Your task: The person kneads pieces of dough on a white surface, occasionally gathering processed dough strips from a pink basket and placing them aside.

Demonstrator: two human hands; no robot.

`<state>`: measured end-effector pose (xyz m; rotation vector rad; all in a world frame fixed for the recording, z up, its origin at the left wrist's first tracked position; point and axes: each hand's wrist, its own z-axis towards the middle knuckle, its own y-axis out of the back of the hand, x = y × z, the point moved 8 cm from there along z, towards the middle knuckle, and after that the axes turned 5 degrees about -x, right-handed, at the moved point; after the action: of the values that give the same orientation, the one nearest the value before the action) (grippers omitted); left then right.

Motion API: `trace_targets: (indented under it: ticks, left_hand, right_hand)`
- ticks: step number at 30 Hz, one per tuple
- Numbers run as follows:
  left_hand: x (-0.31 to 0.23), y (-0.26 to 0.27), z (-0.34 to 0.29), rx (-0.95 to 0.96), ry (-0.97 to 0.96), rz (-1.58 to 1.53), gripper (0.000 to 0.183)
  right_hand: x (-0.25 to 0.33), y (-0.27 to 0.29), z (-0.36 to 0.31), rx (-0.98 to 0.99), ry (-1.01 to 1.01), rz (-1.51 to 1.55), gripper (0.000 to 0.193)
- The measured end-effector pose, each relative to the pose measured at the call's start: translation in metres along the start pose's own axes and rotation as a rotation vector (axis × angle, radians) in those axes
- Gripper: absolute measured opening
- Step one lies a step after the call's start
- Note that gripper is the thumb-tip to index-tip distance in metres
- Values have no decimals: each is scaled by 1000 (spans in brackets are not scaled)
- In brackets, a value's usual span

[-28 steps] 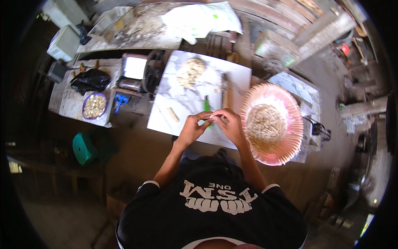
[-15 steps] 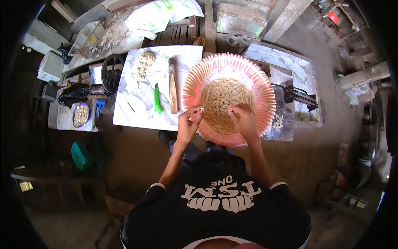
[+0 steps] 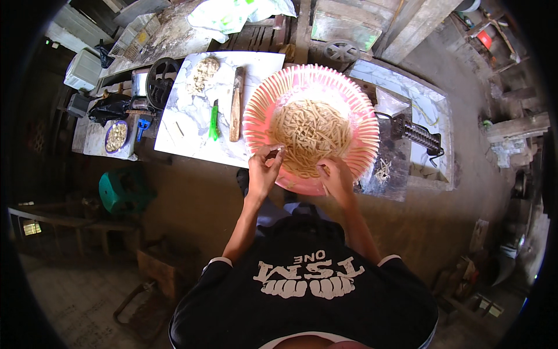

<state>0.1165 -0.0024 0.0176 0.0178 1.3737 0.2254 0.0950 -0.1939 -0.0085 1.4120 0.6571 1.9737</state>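
Observation:
A pink basin (image 3: 293, 181) with a ribbed, slotted-looking rim stands in front of me, holding a heap of pale, floury dough strips (image 3: 311, 131). My left hand (image 3: 265, 173) is over the basin's near left rim. Its thumb and forefinger are pinched, with a small whitish bit at the tips that I cannot make out. Over the near right part of the basin, my right hand (image 3: 337, 179) is closed in a pinch. A thin pale dough strip appears to hang below its fingers.
On the marbled board (image 3: 192, 142) at left lie a wooden stick (image 3: 237, 104), a green-handled knife (image 3: 214, 121) and a pale crumbly pile (image 3: 204, 74). A dark roller machine part (image 3: 415, 135) sits right of the basin, near dough scraps (image 3: 382, 170). A green stool (image 3: 122, 192) stands lower left.
The view has shifted, so the table appears higher and further left. My right hand has drawn back from the heap toward the near rim. My left hand keeps its pinch.

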Motion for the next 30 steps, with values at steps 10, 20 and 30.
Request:
trace_targets:
  ticks: [10,20,30]
  left_hand:
    - [-7,-39,4,260,50,-141,21]
    - [0,-6,20,116,18,47,23]
    - [14,19,20,-12,145,66,25]
  right_hand:
    - [31,-3,27,70,-15,474,25]
    - [15,12,32,-53,99,-180,17]
    - [59,-28,60,95,185,111,20]
